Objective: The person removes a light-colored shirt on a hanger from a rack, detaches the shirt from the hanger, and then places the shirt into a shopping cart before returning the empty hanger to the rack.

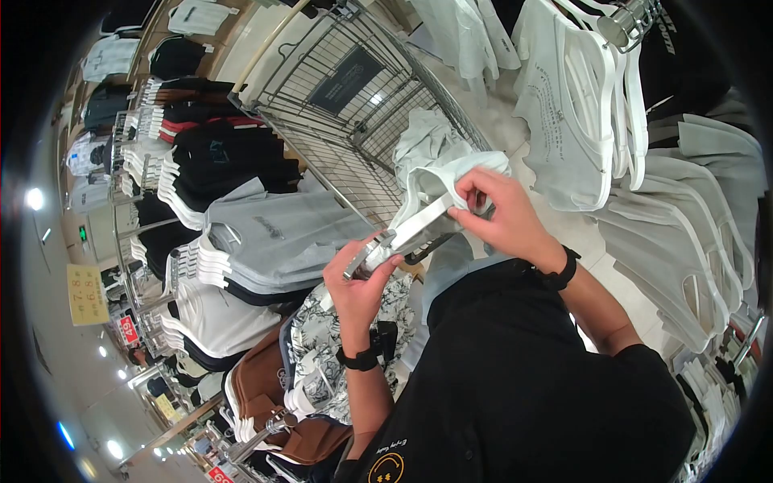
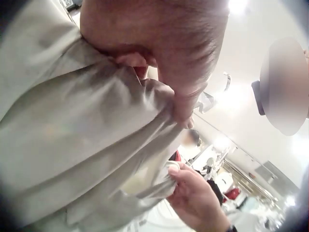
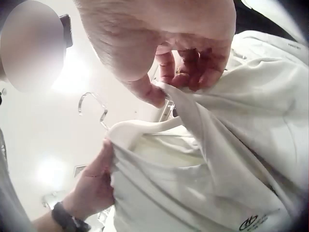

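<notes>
A pale T-shirt (image 1: 463,167), on a white hanger (image 1: 427,221), is held up in front of the body. My left hand (image 1: 360,288) grips the shirt and hanger together close to the metal hook (image 3: 94,99). With thumb and fingers, my right hand (image 1: 509,216) pinches the neckline, pulling the cloth to one side. The right wrist view shows the hanger's shoulder inside the neck opening and a small dark print (image 3: 249,223) on the shirt. In the left wrist view the cloth drapes in folds below the left hand.
Beyond the shirt stands a wire shopping cart (image 1: 278,105) with a crumpled pale garment (image 1: 427,133) in it. Hanging T-shirts fill racks on the left, including grey shirts (image 1: 282,229). Light shirts on white hangers (image 1: 564,121) hang close on the right.
</notes>
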The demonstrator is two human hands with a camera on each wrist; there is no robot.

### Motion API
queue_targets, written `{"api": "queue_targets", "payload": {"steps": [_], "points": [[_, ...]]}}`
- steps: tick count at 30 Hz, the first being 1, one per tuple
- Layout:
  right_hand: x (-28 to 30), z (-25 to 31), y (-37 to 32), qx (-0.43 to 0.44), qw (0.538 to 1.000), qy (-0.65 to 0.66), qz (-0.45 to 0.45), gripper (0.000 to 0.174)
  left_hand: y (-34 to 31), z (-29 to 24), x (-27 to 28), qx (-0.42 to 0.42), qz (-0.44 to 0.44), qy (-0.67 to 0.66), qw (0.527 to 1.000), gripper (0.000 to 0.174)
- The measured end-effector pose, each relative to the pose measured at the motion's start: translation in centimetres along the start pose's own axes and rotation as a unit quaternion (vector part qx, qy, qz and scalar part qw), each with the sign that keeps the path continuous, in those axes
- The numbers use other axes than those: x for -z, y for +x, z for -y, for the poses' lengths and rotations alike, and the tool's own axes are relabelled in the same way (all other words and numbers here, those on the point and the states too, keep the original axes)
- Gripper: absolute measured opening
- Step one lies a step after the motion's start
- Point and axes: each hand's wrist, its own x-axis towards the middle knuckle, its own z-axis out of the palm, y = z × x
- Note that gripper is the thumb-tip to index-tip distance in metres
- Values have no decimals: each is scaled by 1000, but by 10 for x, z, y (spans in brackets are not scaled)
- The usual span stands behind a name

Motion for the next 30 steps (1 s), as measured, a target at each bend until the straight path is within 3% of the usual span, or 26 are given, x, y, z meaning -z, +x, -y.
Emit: {"api": "queue_targets", "payload": {"steps": [2, 4, 6, 8, 12, 15, 19, 21, 22, 24, 25, 27, 30], "points": [[7, -2, 11, 185, 960, -175, -118, 18, -2, 6, 1, 3, 6, -1, 1000, 33], [12, -5, 15, 165, 971, -151, -86, 17, -3, 7, 0, 6, 13, -3, 1000, 34], [12, -7, 15, 145, 980, -127, -54, 16, -4, 4, -5, 16, -29, -96, 995, 37], [6, -8, 12, 158, 977, -144, 15, 16, -4, 9, -4, 24, -33, -84, 996, 38], [-12, -3, 9, 173, 977, -116, 43, 18, -4, 15, -11, 20, -49, -81, 995, 41], [-18, 0, 7, 203, 975, -90, -13, 28, -5, 15, -10, 30, -55, -101, 993, 40], [7, 9, 12, 211, 977, -37, -17, 41, -10, 26, 4, 38, -50, -108, 992, 40], [33, 9, 19, 260, 949, -115, -139, 51, -16, 33, 14, 18, -75, -125, 989, 40], [46, 8, 22, 260, 949, -115, -138, 51, -15, 31, 18, -9, -69, -129, 989, 41], [69, 3, 26, 230, 926, -278, -115, 57, -15, 26, 23, -33, -63, -124, 990, 45], [75, -2, 26, 231, 925, -279, -115, 57, -14, 23, 25, -57, -56, -118, 990, 50], [78, -13, 24, 237, 890, -389, -23, 54, -12, 21, 27, -72, -56, -122, 988, 50], [67, -18, 23, 255, 903, -346, 5, 46, -12, 22, 29, -59, -45, -120, 990, 51]]}}
